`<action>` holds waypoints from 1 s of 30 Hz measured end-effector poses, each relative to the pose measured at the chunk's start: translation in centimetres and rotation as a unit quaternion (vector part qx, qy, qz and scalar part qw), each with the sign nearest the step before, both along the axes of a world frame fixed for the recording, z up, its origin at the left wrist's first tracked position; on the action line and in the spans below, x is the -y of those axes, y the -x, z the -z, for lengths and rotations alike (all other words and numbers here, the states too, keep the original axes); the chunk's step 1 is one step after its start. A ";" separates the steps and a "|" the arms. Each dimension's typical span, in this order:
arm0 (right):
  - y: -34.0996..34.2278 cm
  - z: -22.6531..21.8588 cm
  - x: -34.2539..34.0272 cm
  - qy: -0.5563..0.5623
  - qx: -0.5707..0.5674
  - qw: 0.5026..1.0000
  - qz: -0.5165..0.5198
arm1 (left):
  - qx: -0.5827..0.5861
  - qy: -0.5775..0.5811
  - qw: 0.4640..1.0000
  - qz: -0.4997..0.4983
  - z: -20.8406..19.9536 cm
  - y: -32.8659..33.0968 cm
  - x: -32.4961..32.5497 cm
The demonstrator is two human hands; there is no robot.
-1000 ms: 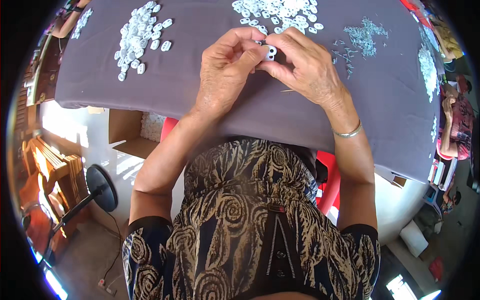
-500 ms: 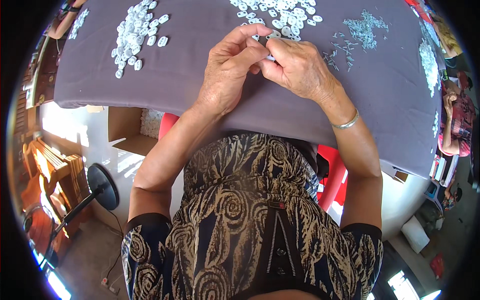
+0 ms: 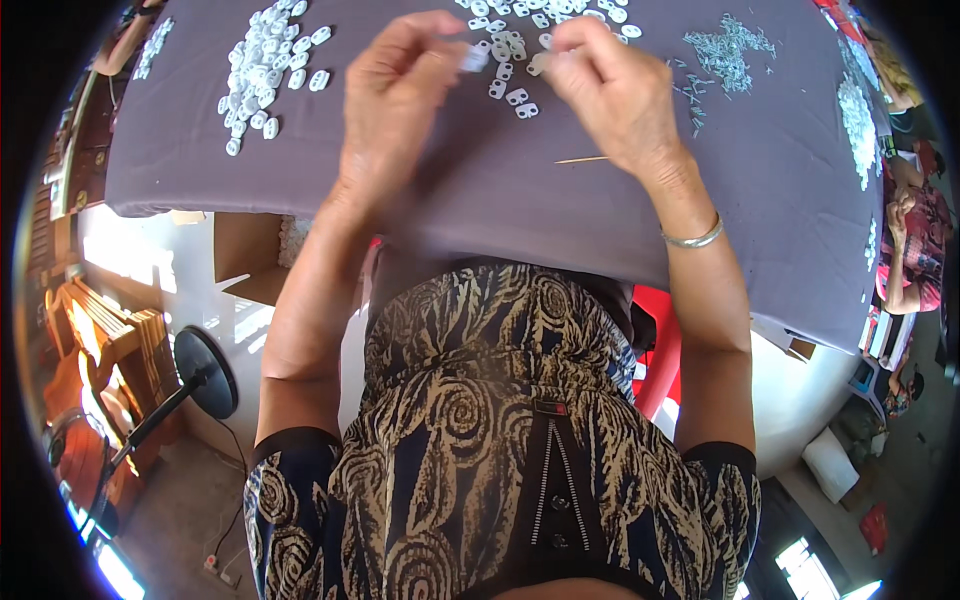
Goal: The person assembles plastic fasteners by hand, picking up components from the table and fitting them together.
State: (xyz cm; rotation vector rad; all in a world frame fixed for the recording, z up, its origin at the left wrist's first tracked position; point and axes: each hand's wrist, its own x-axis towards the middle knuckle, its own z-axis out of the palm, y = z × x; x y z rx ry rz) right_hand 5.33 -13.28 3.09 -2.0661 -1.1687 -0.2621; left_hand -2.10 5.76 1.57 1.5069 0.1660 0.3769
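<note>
My left hand (image 3: 392,105) is raised over the table, blurred by motion. Its thumb and fingers pinch a small white plastic piece (image 3: 474,59). To the right, my right hand (image 3: 625,105) has its fingers curled and pressed together. White shows at its fingertips, but I cannot tell whether a piece is held or lies behind them. Between the hands, several white oval two-hole pieces (image 3: 517,97) lie on the cloth. A thin wooden stick (image 3: 580,160) rests beside my right wrist.
Grey cloth covers the table (image 3: 540,215). A heap of white oval pieces (image 3: 262,70) lies left, another heap (image 3: 560,12) at the far middle. Small metal screws or pins (image 3: 728,55) are piled right. Another person (image 3: 905,230) sits at the right edge. An open cardboard box (image 3: 248,250) stands below the table's left.
My hands, together half a second ago, have moved apart. The left went left with a white piece. The stick and the loose pieces between the hands now show.
</note>
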 end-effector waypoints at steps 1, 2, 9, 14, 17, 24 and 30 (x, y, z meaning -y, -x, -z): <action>-0.6 -0.4 0.4 -0.020 -0.050 0.997 0.062 | -0.008 -0.043 0.999 -0.010 0.6 -0.5 -1.6; -1.2 -0.6 0.8 -0.040 -0.100 0.986 0.124 | -0.015 -0.086 0.996 -0.020 0.7 -0.8 -3.1; -3.1 1.2 1.0 -0.062 -0.051 0.991 0.105 | 0.038 -0.501 0.830 -0.243 0.3 -1.1 -9.1; -3.0 2.0 1.1 0.011 0.011 0.999 0.037 | 0.040 -0.387 0.884 -0.259 0.4 -1.1 -8.7; -2.4 2.6 0.5 0.051 0.045 0.997 0.041 | 0.099 -0.238 0.956 -0.142 1.1 -1.5 -5.6; -2.4 3.2 -0.2 0.064 0.101 0.992 0.034 | 0.060 -0.188 0.980 -0.010 2.1 -0.7 0.8; -1.8 2.7 -0.3 0.051 0.003 0.998 0.035 | 0.053 -0.196 0.979 0.006 2.4 -0.3 2.1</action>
